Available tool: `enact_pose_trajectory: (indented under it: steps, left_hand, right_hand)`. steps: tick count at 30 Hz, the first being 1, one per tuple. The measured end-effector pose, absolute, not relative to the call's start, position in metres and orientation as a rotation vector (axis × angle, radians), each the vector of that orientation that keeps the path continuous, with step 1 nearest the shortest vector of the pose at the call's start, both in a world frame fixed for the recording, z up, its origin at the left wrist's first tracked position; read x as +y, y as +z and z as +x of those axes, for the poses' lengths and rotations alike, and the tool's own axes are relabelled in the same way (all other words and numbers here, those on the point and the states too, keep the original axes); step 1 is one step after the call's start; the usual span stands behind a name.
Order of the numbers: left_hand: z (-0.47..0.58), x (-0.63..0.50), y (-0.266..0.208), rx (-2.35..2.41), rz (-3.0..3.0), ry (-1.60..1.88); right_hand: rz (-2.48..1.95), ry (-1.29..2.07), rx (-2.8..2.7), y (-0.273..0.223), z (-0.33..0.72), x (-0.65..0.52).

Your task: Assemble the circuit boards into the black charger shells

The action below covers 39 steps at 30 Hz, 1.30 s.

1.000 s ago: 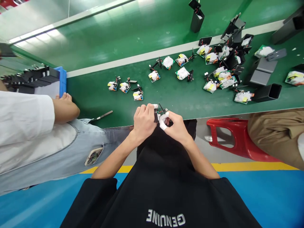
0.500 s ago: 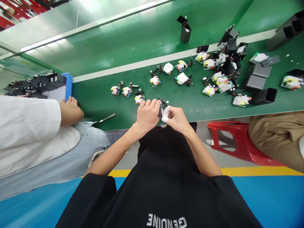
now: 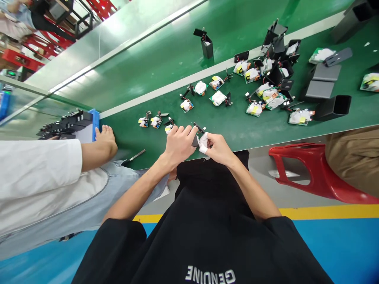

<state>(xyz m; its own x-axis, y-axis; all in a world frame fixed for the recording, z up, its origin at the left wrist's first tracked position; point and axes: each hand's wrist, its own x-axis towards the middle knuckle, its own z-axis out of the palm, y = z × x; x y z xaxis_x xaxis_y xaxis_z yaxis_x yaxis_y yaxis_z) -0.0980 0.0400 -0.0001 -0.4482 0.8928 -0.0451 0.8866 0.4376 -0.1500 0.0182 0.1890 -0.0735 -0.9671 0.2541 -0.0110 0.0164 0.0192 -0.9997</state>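
Note:
My left hand (image 3: pixel 180 144) is closed around a small black plastic case (image 3: pixel 195 141) near the front edge of the bench. Right beside it, my right hand (image 3: pixel 217 148) pinches with white-covered fingertips at the case's mouth. Between the hands is a circuit board, mostly hidden by the fingers. A black end plate (image 3: pixel 199 128) sticks out above them. How far the board sits inside the case cannot be seen. Just beyond my left knuckles lies another circuit board (image 3: pixel 169 129) with white filler, partly covered by the hand.
Several circuit boards (image 3: pixel 186 105) with wired black plates lie across the green bench (image 3: pixel 124 130). Black cases (image 3: pixel 333 108) stand at the right, and one case (image 3: pixel 207 48) stands farther back. A co-worker's hand (image 3: pixel 106 140) rests by a blue bin (image 3: pixel 95 122). A red stool (image 3: pixel 319 173) is at right.
The view has turned and shifted, so the bench things appear moved. Both hands keep their hold close together, with little change between them. The co-worker's hand shows more fully by the blue bin.

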Motion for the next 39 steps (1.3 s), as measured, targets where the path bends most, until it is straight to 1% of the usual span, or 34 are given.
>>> enact_pose_trajectory:
  steps: [3,9,12,19,26,34,37,39]
  left_hand:
    - [-0.098,0.043,0.001,-2.667,-1.569,0.213]
    - [-0.094,0.043,0.003,-2.623,-1.561,0.231]
    - [-0.092,0.040,0.001,-2.591,-1.559,0.246]
    - [-0.088,0.031,-0.004,-2.539,-1.562,0.225]
    - [-0.086,0.036,-0.008,-2.598,-1.546,0.119]
    - [-0.090,0.038,-0.010,-2.583,-1.565,0.120]
    - [-0.090,0.037,-0.014,-2.648,-1.525,0.011]
    - [-0.088,0.035,-0.016,-2.735,-1.423,-0.180]
  right_hand:
    - [-0.241,2.044,-2.117,-0.072,0.019,0.190]
    - [-0.042,1.816,-2.297,-0.067,0.024,0.191]
    - [0.038,1.760,-2.366,-0.064,0.024,0.191]
    - [0.084,1.763,-2.480,-0.064,0.022,0.192]
    - [-0.056,1.820,-2.273,-0.075,0.023,0.190]
    - [-0.087,1.875,-2.227,-0.076,0.022,0.192]
    - [-0.083,1.871,-2.256,-0.075,0.023,0.193]
    - [-0.020,1.891,-2.233,-0.074,0.025,0.193]
